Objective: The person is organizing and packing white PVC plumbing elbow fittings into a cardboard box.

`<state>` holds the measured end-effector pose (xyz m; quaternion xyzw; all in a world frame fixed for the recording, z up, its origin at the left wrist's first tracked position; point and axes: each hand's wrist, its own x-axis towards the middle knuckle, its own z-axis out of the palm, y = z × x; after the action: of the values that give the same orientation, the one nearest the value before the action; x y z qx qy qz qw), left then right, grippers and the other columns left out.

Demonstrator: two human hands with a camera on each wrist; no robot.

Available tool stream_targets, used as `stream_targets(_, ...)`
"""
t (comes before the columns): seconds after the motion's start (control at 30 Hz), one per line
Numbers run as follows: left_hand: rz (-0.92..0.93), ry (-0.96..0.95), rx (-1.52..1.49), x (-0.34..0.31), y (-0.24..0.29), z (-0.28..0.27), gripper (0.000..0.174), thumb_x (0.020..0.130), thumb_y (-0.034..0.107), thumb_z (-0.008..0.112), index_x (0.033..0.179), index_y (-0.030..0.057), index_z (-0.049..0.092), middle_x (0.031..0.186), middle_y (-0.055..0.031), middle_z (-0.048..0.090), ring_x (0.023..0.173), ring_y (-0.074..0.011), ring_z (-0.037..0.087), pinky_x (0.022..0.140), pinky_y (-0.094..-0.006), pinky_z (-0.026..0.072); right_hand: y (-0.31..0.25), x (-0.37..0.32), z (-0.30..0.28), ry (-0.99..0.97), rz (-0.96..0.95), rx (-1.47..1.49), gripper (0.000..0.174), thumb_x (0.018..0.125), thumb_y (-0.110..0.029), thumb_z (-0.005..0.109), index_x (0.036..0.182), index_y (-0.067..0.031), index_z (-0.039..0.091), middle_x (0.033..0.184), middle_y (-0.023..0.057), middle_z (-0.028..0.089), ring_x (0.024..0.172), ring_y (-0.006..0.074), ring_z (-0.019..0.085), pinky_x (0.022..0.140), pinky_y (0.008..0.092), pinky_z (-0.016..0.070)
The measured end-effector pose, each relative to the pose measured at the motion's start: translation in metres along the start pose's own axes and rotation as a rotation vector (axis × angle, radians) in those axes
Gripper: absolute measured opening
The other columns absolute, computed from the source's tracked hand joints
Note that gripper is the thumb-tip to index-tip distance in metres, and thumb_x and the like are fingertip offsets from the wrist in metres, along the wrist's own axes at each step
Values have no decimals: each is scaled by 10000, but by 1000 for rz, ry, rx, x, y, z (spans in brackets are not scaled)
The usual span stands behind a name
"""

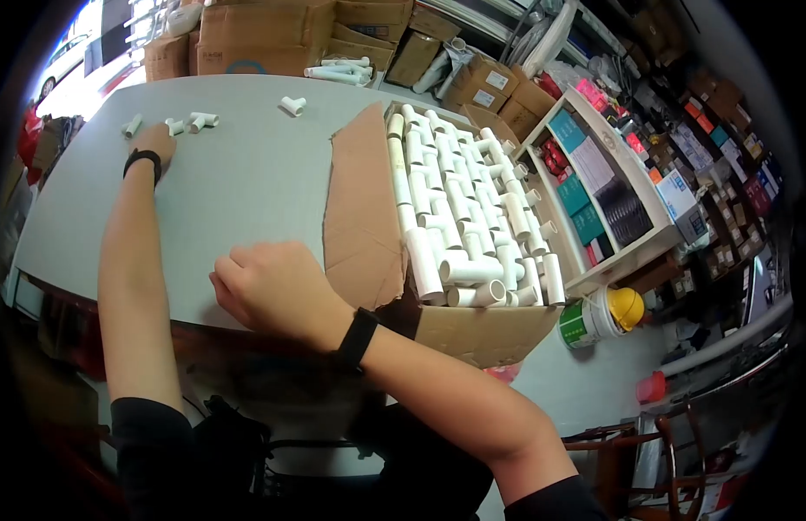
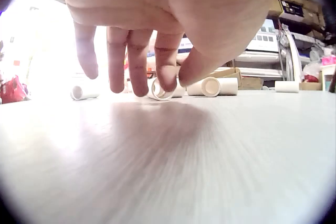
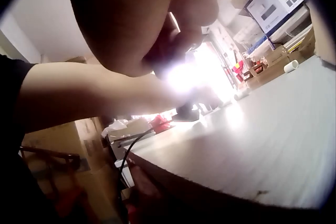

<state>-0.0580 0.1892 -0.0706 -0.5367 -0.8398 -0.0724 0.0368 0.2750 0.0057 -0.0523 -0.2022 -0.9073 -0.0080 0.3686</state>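
Observation:
My left hand reaches down at the far left of the table, among a few white pipe fittings. In the left wrist view its fingers hang nearly straight, with thumb and index fingertips right at one white pipe fitting. A T-shaped pipe fitting lies just right of that hand, and another fitting to its left. My right hand is held over the table's near edge, fingers loosely curled, with no object showing in it. Its palm side is dark in the right wrist view.
A cardboard box packed with rows of white pipe tees stands at the table's right, its flap folded over the tabletop. One tee lies near the back. Behind are cartons; a bucket stands on the floor.

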Motion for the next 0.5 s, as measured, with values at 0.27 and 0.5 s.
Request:
stream_targets(0.27,9,45,-228,-18,8,3,314,895,133,536,1200,58,554,1230,-173,603,1184,-352,549,987,-448,465,-1,-4,-16,37,-10,22,206,866,-173,622,700,-82,541,612,61,526,543,274,565,467,398,439)
stream_targets(0.5,-5,56,-111,-2,-6,7,318,870,144,610,1165,42,548,1158,-215,625,1102,-394,590,934,-464,484,-2,-2,-24,18,19,28,203,861,-175,624,703,-79,540,614,67,524,546,283,566,478,404,447)
